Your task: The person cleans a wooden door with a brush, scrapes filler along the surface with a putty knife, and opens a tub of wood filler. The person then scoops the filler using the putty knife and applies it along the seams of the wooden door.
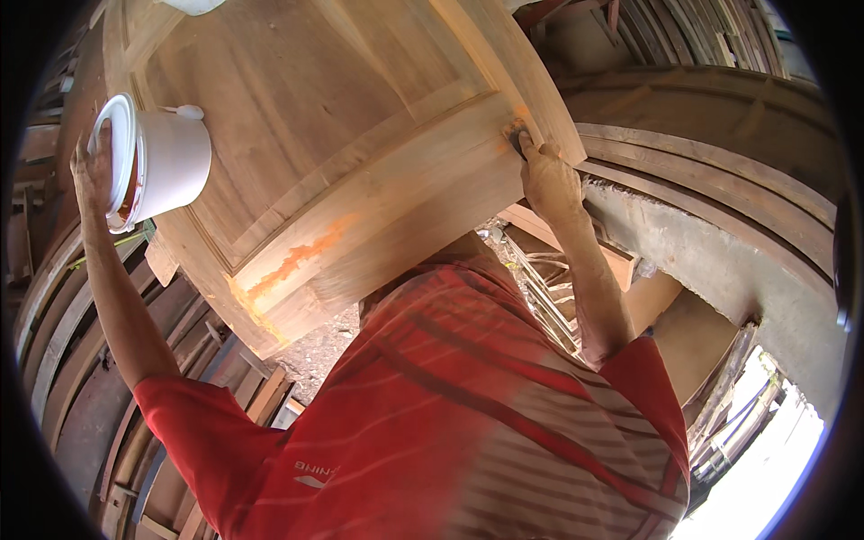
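Observation:
A panelled wooden door (306, 117) lies in front of me, its near edge close to my body. My left hand (92, 175) grips a white plastic bucket (175, 166) by its rim; the bucket is tipped on its side over the door's left edge, and some orange-brown stuff shows at its mouth. At the door's near right corner, my right hand (551, 184) is closed on a small dark flat tool (516, 139), pressed to the wood with the index finger stretched along it. Its exact kind is unclear. Orange paste (301, 256) is smeared along the near rail, with more around the tool.
Stacked wooden boards (720, 180) stand to the right, beside a grey concrete ledge (720, 234). More boards (81, 360) lean at the left. Pieces of scrap wood (549, 279) lie below the door. A white object (193, 4) is cut off at the top.

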### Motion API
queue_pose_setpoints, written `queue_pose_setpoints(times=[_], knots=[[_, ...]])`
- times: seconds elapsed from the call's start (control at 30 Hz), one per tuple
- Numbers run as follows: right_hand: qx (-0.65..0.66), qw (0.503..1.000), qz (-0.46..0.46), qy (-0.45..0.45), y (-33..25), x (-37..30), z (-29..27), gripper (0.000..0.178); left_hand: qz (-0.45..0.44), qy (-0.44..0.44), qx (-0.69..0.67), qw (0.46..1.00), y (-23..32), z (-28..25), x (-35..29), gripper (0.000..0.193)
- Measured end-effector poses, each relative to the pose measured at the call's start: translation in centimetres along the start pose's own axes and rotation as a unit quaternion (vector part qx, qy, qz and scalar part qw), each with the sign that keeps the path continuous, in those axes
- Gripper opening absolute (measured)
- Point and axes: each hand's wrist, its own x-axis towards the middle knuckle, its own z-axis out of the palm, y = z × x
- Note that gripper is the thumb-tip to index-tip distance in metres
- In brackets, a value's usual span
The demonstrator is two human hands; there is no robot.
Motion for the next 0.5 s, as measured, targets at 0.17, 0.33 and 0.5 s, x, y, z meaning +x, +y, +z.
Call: queue_pose_setpoints(times=[0.17,0.33,0.5], knots=[[-0.009,0.998,-0.009,-0.067,-0.1,-1.0,-0.8,0.046,-0.107,-0.069,-0.043,0.991,0.0,-0.7,-1.9,0.081],[0.043,0.998,0.023,-0.029,-1.2,-1.7,1.4,0.046,-0.101,-0.068,-0.017,0.992,-3.5,-0.6,-3.4,0.067],[0.042,0.998,0.0,-0.04,-0.4,0.1,-1.3,0.047,-0.176,-0.055,-0.064,0.981,-9.2,-0.3,-5.4,0.055]])
